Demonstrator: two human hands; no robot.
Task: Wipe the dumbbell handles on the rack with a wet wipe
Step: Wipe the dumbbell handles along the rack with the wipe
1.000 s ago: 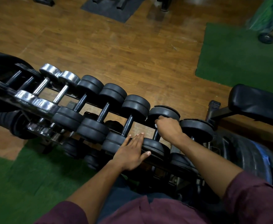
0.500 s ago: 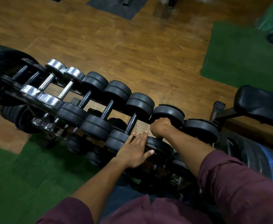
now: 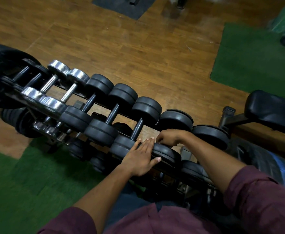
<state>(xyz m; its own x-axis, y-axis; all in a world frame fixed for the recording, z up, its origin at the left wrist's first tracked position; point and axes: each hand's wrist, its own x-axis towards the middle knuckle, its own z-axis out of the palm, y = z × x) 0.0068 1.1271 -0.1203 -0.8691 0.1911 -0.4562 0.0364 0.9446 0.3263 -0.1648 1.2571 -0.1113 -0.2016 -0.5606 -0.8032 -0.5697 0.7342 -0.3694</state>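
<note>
Rack (image 3: 103,105), running from upper left to lower right of frame; top tier counted: two slim dark dumbbells, two chrome dumbbells (image 3: 60,85), three black dumbbells with bare handles (image 3: 112,114), then two more black ones at centre right.

Right hand (image 3: 169,137), centre right: fingers clenched round the handle of the fourth black dumbbell (image 3: 175,119); wet wipe presumably inside the grasp, not visible.

Left hand (image 3: 141,157), centre: fingers released, flat on that dumbbell's near weight (image 3: 165,152), steadying.

Progress, judged: one handle in hand; which others are done cannot be told. Lower tier partly hidden, uncounted.
</note>
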